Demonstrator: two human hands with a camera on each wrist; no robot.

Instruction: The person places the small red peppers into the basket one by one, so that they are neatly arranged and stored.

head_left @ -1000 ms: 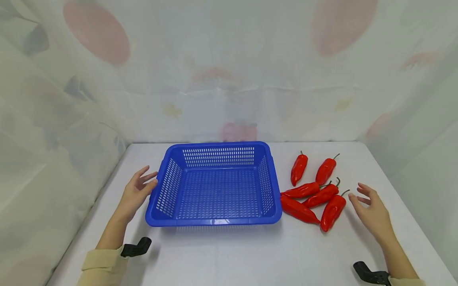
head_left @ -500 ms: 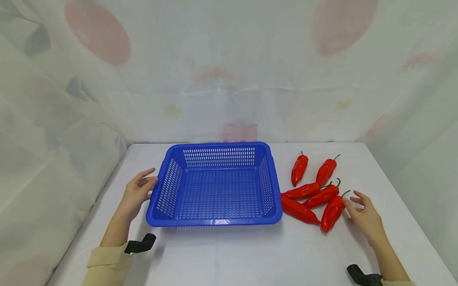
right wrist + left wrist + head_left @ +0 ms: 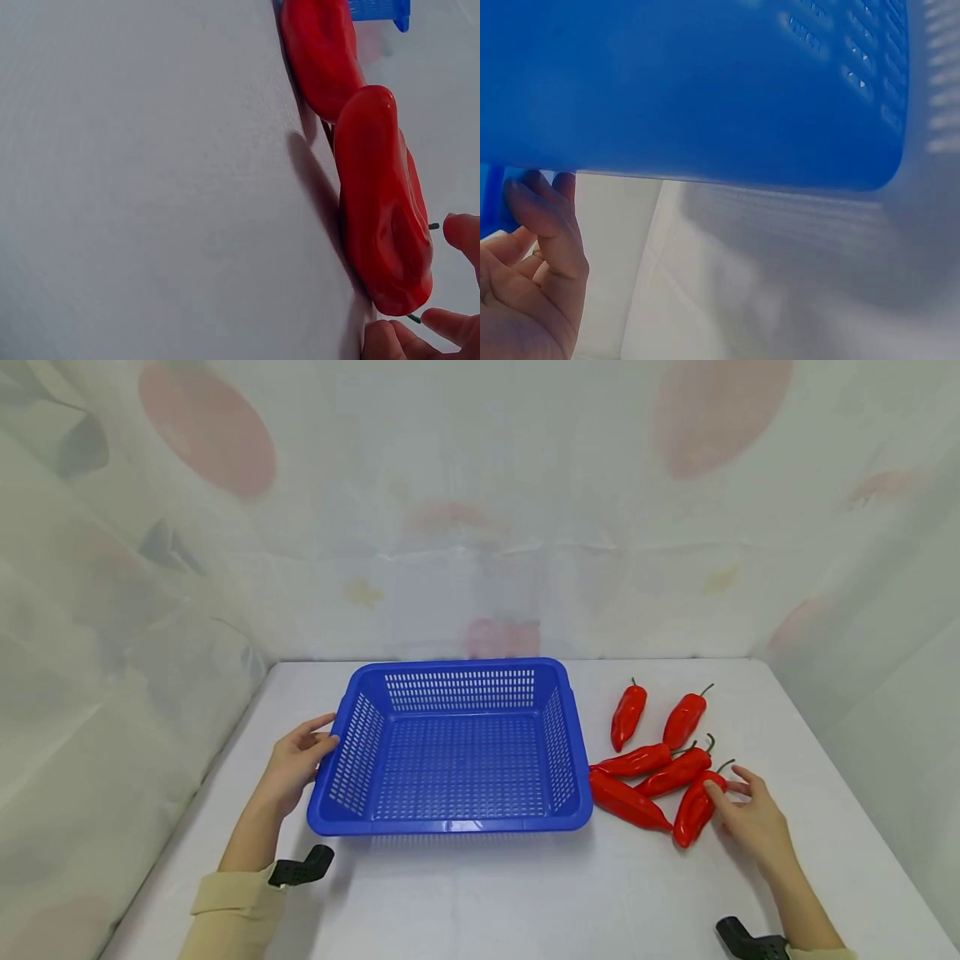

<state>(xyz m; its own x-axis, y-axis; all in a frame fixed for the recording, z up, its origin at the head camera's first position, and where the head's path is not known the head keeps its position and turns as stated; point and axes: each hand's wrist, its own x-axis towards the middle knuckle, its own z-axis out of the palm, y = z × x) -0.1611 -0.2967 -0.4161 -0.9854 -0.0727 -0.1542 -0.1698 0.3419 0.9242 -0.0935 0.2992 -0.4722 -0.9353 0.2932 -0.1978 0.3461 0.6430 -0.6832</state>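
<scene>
A blue plastic basket (image 3: 465, 768) with slotted walls stands on the white table, with nothing inside it. My left hand (image 3: 292, 764) is at its left rim, thumb tip over the edge and fingers curled against the outer side, as the fingers (image 3: 544, 214) show in the left wrist view. Several red peppers (image 3: 626, 718) with green stems lie to the basket's right. Around the stem end of the nearest right-hand pepper (image 3: 379, 202) is my right hand (image 3: 753, 818), thumb on one side and fingers on the other, with a gap showing in the right wrist view.
Two peppers lie apart at the back; the others lie close together, one pepper (image 3: 626, 800) right at the basket's right rim. A patterned pale curtain (image 3: 450, 527) hangs behind the table and along both sides. Each wrist wears a black camera mount (image 3: 303, 866).
My right hand has moved left, from beside the pepper to around its stem end. My left hand has moved slightly right, its thumb now over the basket's rim. The basket and peppers stay put.
</scene>
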